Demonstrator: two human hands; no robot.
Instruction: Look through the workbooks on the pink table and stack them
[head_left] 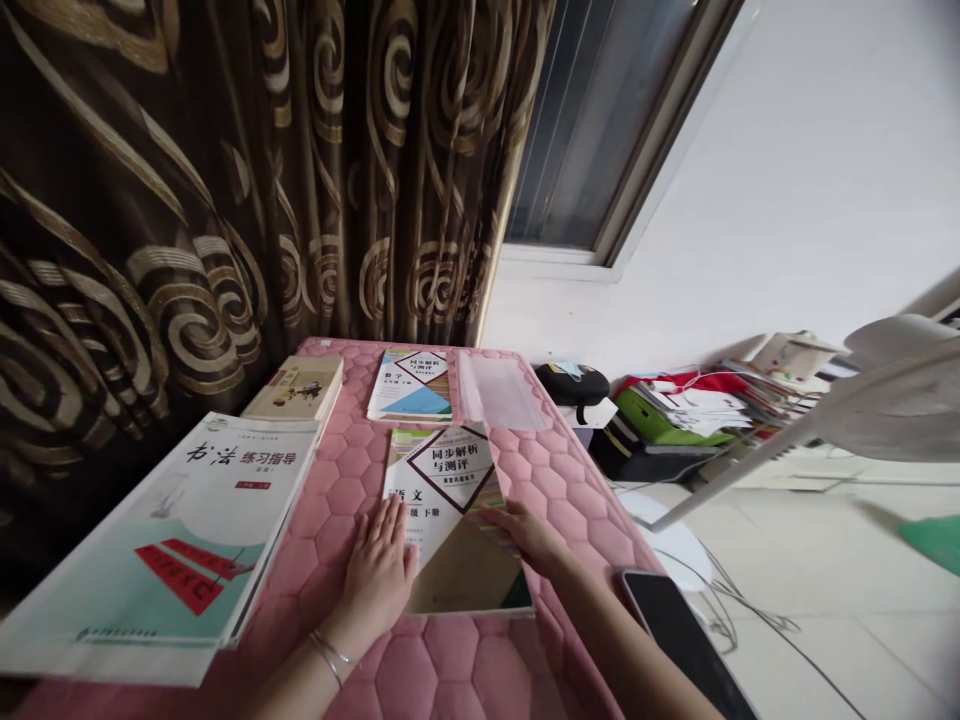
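A Chinese-language workbook (pixel 457 540) with a white and brown cover lies face up in front of me. My left hand (pixel 379 570) is flat along its left edge, fingers stretched out and together, partly over the printed title. At the opposite edge, my right hand (pixel 534 535) has its fingers bent over the cover, closed on the workbook's side. What lies under those fingertips is hidden. A see-through plastic strip seems to reach past the workbook's lower right corner. Beyond it lie a mathematics workbook (pixel 412 385) with a blue corner and a clear plastic book cover (pixel 504 392).
A calligraphy practice book (pixel 195 530) tops a stack on the left, with a tan book (pixel 296 388) behind. All rest on a pink quilted tabletop (pixel 442 665). A phone (pixel 682 640) lies at the right edge. Beyond stand a white lamp (pixel 750 450) and piled bags and papers (pixel 686 405).
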